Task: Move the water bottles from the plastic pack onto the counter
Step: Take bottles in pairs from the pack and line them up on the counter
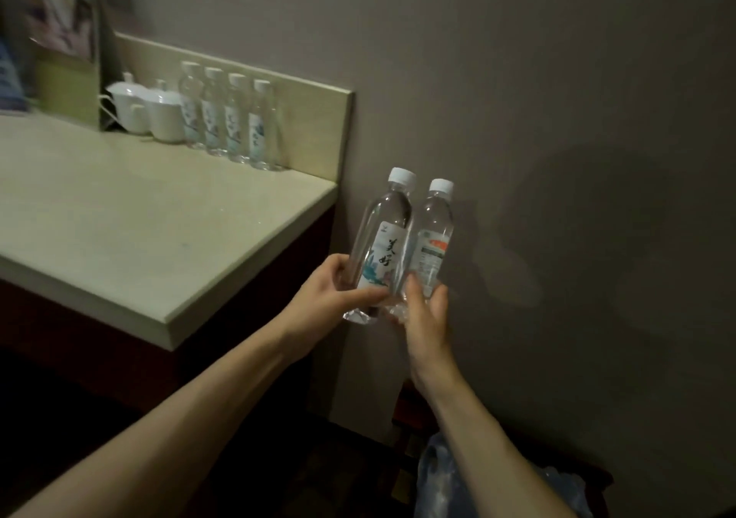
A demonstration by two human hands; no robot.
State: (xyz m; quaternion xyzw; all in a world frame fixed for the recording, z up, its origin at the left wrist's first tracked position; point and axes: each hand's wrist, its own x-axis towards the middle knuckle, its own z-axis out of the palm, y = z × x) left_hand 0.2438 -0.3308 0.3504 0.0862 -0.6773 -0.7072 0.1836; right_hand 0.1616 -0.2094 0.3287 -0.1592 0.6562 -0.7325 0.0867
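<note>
Two clear water bottles with white caps are held side by side in the air, just right of the counter's corner. My left hand (334,290) grips the lower part of the left bottle (384,239), whose label has blue art. My right hand (424,314) holds the base of the right bottle (436,231). Several matching bottles (229,115) stand in a row at the back of the cream counter (139,215), against its backsplash. The crumpled plastic pack (446,477) lies low at the bottom right, partly hidden by my right forearm.
Two white lidded cups (147,107) stand left of the bottle row. A framed stand with pictures (63,39) leans at the counter's back left. A grey wall (557,119) runs along the right. A dark wooden piece (406,418) sits below by the wall.
</note>
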